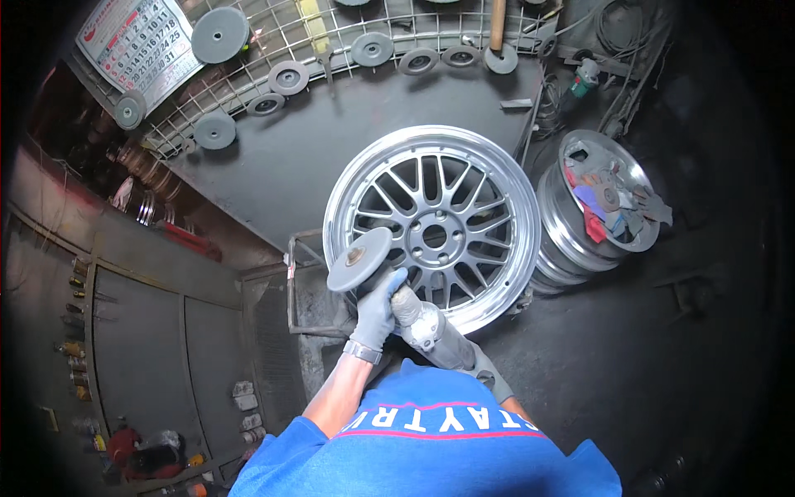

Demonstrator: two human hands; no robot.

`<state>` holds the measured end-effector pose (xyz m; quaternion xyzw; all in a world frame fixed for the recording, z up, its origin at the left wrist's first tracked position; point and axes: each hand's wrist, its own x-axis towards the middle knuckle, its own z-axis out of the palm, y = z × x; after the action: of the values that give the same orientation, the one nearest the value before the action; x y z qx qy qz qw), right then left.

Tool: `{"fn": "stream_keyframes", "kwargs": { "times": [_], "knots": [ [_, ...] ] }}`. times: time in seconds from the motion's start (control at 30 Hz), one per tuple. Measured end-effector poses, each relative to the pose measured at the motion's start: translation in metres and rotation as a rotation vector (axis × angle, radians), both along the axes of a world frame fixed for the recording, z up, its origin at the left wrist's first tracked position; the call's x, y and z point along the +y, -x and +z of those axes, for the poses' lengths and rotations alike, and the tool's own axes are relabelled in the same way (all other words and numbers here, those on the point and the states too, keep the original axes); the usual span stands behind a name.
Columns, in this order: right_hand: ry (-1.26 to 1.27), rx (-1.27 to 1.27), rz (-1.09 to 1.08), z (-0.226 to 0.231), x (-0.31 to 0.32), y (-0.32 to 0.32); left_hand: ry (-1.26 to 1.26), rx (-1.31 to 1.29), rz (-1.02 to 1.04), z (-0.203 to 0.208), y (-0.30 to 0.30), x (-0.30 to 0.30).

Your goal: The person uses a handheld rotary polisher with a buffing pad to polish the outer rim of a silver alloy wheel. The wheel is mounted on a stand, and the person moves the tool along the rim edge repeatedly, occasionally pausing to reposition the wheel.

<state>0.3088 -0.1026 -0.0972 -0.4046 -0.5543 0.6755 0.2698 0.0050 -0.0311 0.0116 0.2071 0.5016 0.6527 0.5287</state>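
An angle grinder with a worn silver-grey body lies across my front, its large grey disc turned up at the left. My left hand, in a grey glove, is closed round the front of the grinder beside the disc. What exactly its fingers wrap is partly hidden. At the rear of the body, my right hand, also gloved, grips the grinder; my blue shirt hides part of it. Just beyond stands a multi-spoke alloy wheel with a shiny rim. The disc overlaps its left edge in view; contact cannot be told.
At right, stacked wheel rims carry gloves and rags. A wire rack behind holds several sanding discs and a calendar. A metal frame stands left of the wheel. Another power tool hangs among cables.
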Motion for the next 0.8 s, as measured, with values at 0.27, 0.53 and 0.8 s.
{"fn": "stream_keyframes", "kwargs": {
  "times": [0.27,0.53,0.8],
  "knots": [
    [-0.004,-0.018,-0.162,0.079,0.038,-0.005,-0.304,0.158,-0.112,0.059,-0.006,0.095],
    [-0.134,0.014,-0.256,0.114,0.097,0.015,-0.277,-0.162,-0.226,0.121,-0.011,0.179],
    [0.085,0.215,-0.274,0.123,0.101,0.048,-0.231,-0.011,-0.201,0.116,-0.003,0.198]
  ]
}}
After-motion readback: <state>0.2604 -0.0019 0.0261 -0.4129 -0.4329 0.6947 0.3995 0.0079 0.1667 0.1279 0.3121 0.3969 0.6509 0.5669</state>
